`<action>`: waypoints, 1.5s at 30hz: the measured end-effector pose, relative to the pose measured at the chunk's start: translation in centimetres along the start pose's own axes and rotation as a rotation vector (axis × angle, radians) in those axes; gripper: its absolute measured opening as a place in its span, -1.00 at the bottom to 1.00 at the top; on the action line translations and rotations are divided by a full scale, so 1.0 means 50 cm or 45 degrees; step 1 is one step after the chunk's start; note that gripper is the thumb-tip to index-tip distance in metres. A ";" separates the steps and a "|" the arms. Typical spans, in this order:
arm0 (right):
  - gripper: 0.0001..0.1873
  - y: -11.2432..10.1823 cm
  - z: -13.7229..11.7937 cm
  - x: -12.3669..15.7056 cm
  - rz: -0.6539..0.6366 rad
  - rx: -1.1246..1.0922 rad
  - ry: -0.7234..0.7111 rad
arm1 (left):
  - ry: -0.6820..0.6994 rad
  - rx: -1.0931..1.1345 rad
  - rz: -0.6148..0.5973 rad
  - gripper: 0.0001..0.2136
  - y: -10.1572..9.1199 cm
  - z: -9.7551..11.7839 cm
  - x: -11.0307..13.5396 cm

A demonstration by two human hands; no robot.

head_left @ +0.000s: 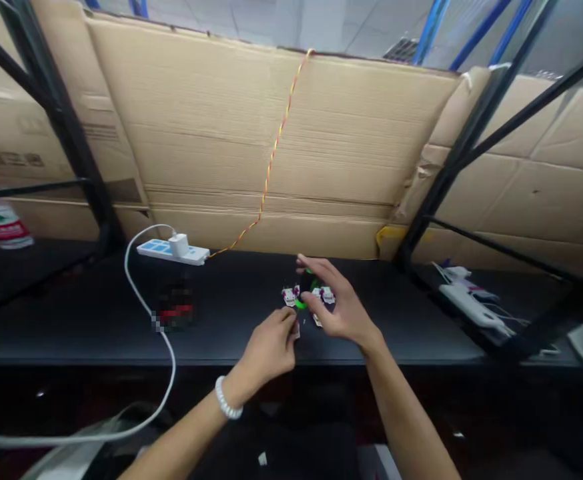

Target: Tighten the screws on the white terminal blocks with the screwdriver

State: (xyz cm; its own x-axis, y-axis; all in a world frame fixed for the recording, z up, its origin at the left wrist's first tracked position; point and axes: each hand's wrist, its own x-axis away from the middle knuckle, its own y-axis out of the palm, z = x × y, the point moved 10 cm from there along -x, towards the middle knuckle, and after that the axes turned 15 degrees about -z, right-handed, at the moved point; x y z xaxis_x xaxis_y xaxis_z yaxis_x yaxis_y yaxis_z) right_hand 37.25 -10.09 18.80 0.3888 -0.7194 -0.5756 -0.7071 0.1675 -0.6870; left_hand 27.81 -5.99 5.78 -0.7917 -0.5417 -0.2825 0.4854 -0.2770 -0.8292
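My right hand (341, 307) curves its thumb and fingers around a small black object with bright green ends (300, 304), which they partly cover. My left hand (273, 342) is closed in a pinch. At its fingertips shows the edge of a small white piece (297, 329), mostly hidden by the fingers. Several small white pieces with purple-pink parts lie about the hands, among them one on the left (289, 297) and one on the right (327, 295). Their kind is too small to make out.
A white power strip (196, 255) with a plugged-in charger (178, 245) lies at the back left of the black shelf (226, 307); its white cable (172, 360) loops down the front. Cardboard (201, 133) walls the back. Black posts (451, 167) frame the sides. A bottle (4, 223) stands far left.
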 end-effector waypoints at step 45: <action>-0.57 -0.006 -0.010 0.006 0.070 -0.159 -0.040 | -0.003 -0.048 -0.006 -0.80 0.002 0.002 0.000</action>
State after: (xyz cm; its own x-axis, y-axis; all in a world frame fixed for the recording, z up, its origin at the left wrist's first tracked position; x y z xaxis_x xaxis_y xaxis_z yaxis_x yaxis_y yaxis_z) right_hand 37.27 -10.69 19.05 0.3647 -0.6895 -0.6258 -0.7949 0.1194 -0.5949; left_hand 27.89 -6.09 5.73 -0.7931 -0.5425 -0.2770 0.4670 -0.2495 -0.8483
